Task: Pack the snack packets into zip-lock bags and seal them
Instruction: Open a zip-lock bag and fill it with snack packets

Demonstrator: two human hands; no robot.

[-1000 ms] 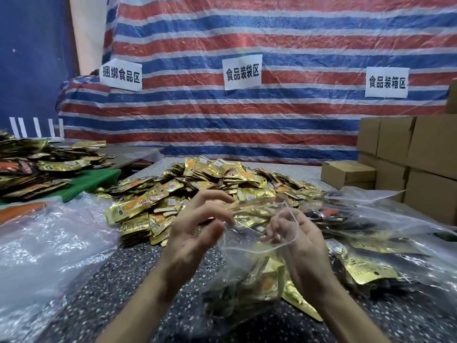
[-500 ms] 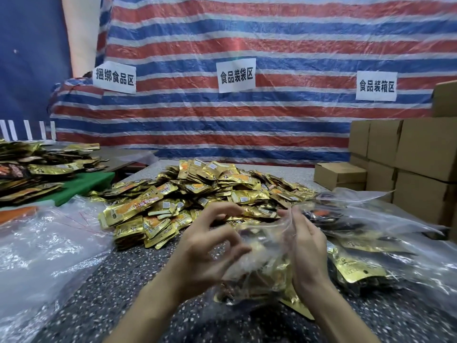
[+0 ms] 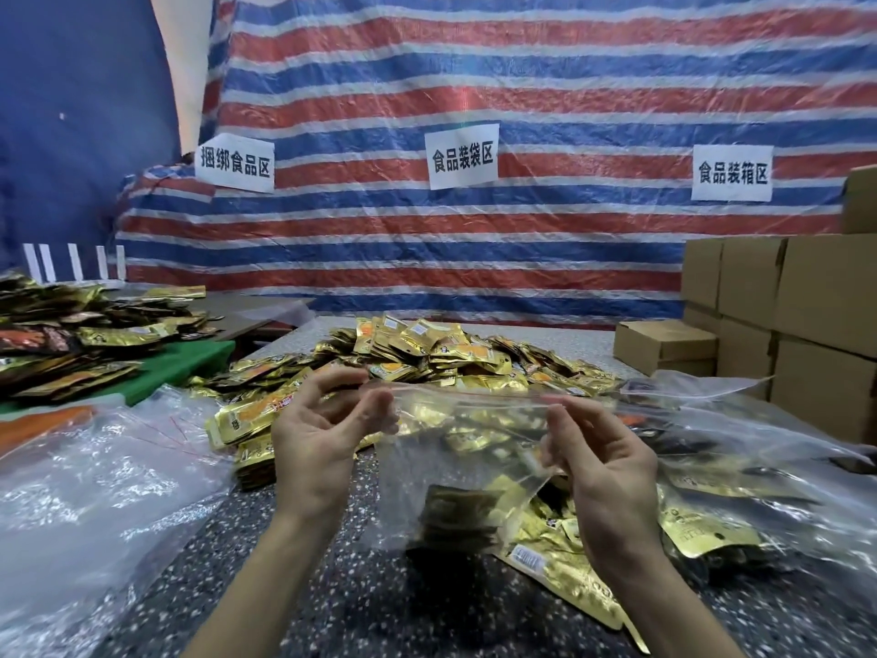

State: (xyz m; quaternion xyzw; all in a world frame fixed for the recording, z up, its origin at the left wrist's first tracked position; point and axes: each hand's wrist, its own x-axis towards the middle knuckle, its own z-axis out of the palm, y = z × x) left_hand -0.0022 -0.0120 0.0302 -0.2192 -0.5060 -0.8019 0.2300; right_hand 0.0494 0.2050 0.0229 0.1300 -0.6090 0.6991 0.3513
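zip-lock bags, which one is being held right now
The clear bag pinched by its top edge between left hand and right hand; the empty bags at left and filled bags at right lie unheld on the table.

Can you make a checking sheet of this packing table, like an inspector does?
Surface: dark speckled table.
Job's things: clear zip-lock bag with gold packets at its bottom, top stretched between the hands; pile of snack packets behind it; filled bags at right.
Clutter: empty bags at left; second heap of packets on a green board.
Grippers: left hand and right hand each pinch the bag's top edge.
Cables: nothing seen.
Surroundings: striped tarp with three paper signs; cardboard boxes at right.
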